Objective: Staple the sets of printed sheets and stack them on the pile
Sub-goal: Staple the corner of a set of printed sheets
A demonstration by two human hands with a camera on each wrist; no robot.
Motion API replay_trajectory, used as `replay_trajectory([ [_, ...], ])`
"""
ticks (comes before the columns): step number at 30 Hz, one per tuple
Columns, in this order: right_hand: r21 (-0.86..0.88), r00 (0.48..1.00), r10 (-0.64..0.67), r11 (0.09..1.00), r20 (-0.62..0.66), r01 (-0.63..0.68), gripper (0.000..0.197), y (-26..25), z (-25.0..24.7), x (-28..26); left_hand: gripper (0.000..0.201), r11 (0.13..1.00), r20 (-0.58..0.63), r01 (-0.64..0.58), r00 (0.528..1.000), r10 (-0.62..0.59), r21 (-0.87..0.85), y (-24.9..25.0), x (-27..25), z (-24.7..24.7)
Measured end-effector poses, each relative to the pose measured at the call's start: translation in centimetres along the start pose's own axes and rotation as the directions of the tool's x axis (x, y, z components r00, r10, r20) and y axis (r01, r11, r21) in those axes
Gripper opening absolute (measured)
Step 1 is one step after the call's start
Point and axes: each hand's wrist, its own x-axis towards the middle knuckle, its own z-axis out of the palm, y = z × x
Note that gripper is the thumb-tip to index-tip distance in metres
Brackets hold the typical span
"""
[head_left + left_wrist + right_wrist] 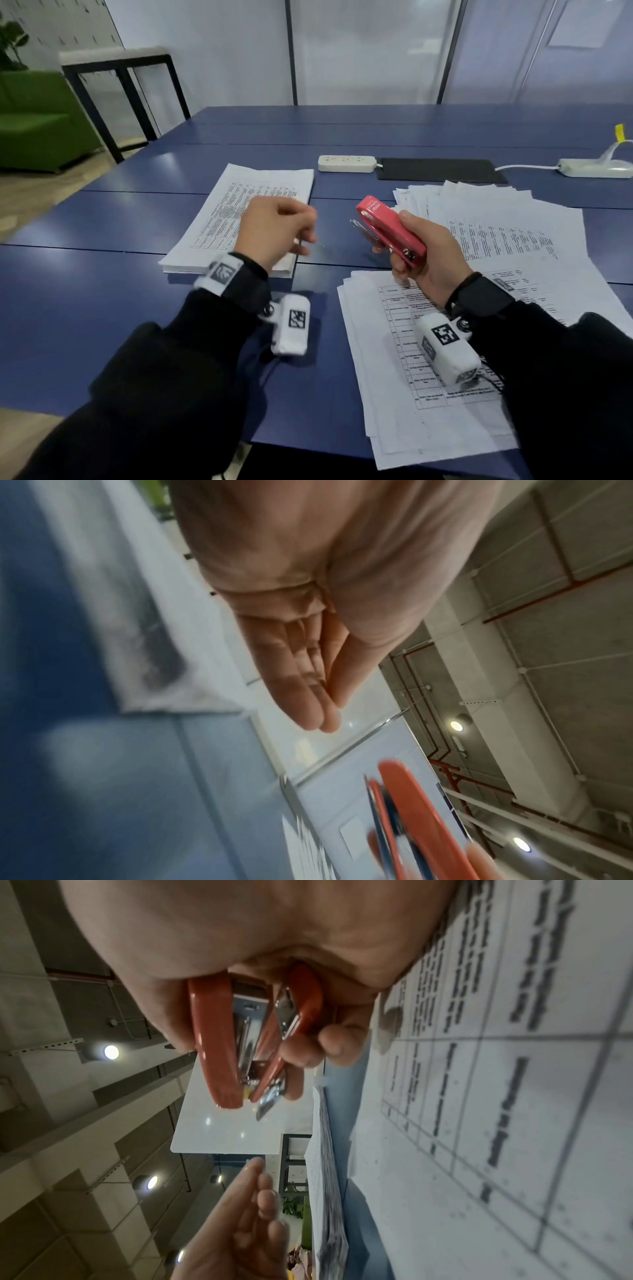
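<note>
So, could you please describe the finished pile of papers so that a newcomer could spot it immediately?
Start from the blue table. Left of the white power strip, beyond the person's left hand, lies the finished pile. Unlike the fanned-out loose sheets on the right, it is a thick stack with squared edges.

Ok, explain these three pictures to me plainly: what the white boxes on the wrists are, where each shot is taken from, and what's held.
No machine here: a person works with bare hands. The big picture comes from a camera on the head; the other two come from the white wrist cameras, looking along each hand. The right hand grips a red stapler, held in the air. The left hand holds nothing, fingers loose. On the blue table lie a neat pile of printed sheets on the left, loose fanned sheets on the right, and a power strip behind.
</note>
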Motion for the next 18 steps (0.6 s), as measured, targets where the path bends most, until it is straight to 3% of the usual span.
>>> replay_trajectory([
  [2,0.028,0.999,0.007,1.0,-0.046,-0.005,0.049,0.2,-0.2,0.2,0.009,0.986,-0.021,-0.06,0.998,0.064,0.154,1.4,1.9,-0.7],
  [4,0.044,0.997,0.01,0.999,-0.072,-0.007,0.049,0.2,-0.3,0.3,0.012,0.917,0.03,-0.084,0.997,0.078,0.39,2.6,3.7,-0.6],
  [9,0.039,0.997,0.006,0.999,-0.075,-0.003,0.047,0.2,-0.3,0.2,0.007,0.521,0.249,-0.167,0.964,-0.092,0.837,2.0,5.7,2.4],
  [11,0.035,0.997,0.006,0.999,-0.071,-0.003,0.046,0.2,-0.4,0.3,0.018,0.374,0.267,-0.218,0.96,-0.085,0.901,1.1,6.0,3.4],
  [18,0.017,0.998,0.0,1.0,-0.069,0.002,0.044,0.2,-0.6,0.4,0.028,0.219,0.27,-0.247,0.959,-0.083,0.944,1.2,6.0,4.9],
])
